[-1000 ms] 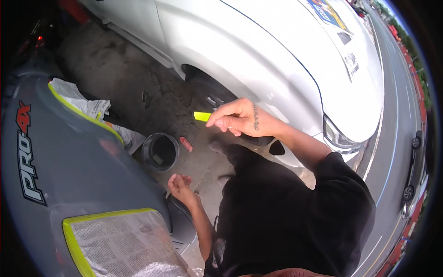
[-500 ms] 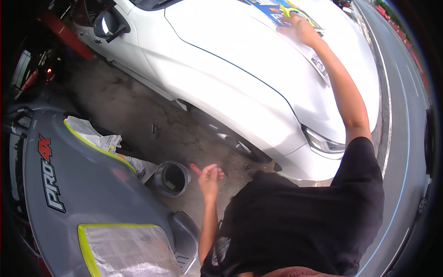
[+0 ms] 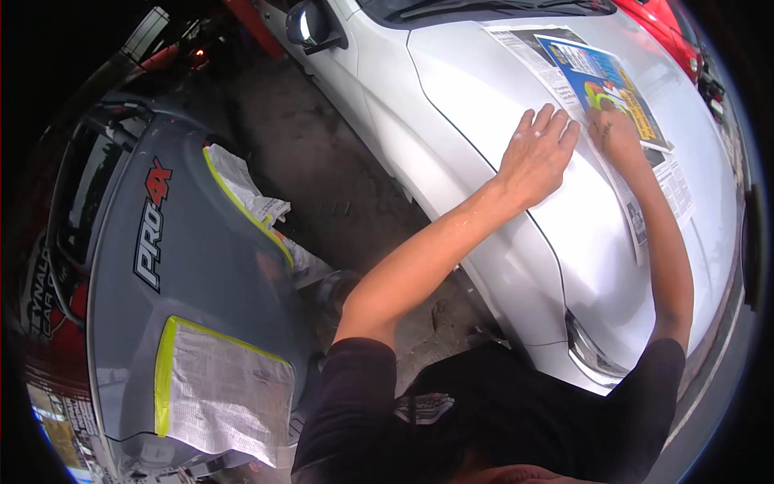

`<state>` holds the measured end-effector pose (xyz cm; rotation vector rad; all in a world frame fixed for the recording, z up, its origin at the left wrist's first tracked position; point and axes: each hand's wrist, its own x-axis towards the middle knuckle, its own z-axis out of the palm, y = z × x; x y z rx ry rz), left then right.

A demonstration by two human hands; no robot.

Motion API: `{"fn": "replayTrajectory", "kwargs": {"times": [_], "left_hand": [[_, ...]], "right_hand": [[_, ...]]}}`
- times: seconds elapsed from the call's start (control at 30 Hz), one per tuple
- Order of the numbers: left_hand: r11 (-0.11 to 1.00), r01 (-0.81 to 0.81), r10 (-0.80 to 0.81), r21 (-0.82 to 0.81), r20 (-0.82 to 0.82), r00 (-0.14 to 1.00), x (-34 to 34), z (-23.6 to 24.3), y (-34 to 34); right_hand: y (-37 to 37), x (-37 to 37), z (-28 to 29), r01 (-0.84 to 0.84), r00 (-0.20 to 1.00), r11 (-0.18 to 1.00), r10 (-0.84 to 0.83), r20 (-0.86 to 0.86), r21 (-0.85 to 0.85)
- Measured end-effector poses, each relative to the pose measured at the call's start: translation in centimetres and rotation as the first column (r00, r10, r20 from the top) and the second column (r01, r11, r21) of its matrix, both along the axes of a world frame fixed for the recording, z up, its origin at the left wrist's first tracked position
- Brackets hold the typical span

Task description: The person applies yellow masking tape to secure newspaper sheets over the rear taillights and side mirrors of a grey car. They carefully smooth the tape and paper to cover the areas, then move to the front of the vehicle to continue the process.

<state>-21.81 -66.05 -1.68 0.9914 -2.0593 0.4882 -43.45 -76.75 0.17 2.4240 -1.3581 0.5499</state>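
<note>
My left hand (image 3: 538, 157) is open, fingers spread and palm down, over the white car's hood (image 3: 476, 105) beside the edge of some newspaper sheets (image 3: 580, 113). No object shows in it. Just to its right, the fingers of my right hand (image 3: 619, 139) are curled at a yellow-green ring that looks like a roll of masking tape (image 3: 597, 93). That ring rests over a colourful printed page (image 3: 625, 89) on top of the newspaper. My right fingertips are partly hidden by the hand itself.
A grey vehicle panel (image 3: 218, 266) stands at left, with newspaper (image 3: 234, 387) stuck on by yellow-green tape (image 3: 165, 379). Between the vehicles, a dark bucket (image 3: 334, 290) is partly behind my left arm. The side mirror (image 3: 306, 26) juts out; a red car (image 3: 665, 32) is beyond the hood.
My left hand has come up from beside the bucket to the hood, and the red tool it held is out of sight. The view has shifted; my right hand stays at the tape.
</note>
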Motion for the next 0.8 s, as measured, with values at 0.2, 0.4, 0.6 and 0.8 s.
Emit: {"fn": "replayTrajectory", "kwargs": {"times": [0.2,0.4,0.6,0.8], "left_hand": [[0.885,-0.049,-0.053,0.463,0.206,0.977,-2.6,2.0,-10.3],[0.961,0.007,-0.035,0.275,0.098,0.995,-3.9,-0.7,-12.5],[0.976,-0.056,-0.018,0.212,0.331,0.943,-1.4,1.8,-11.9],[0.963,-0.169,0.005,0.21,0.613,0.79,-0.6,4.1,-11.3]], "right_hand": [[-2.2,-3.3,-1.7,-0.027,0.98,0.988,0.056,0.191,-0.155],[-6.7,-7.4,-0.7,-0.044,0.95,0.948,0.138,0.281,-0.315],[-7.9,-9.2,-0.9,-0.147,0.922,0.972,0.203,0.33,-0.186],[-2.8,-6.3,-0.3,-0.114,0.984,0.993,0.11,0.142,0.018]]}}
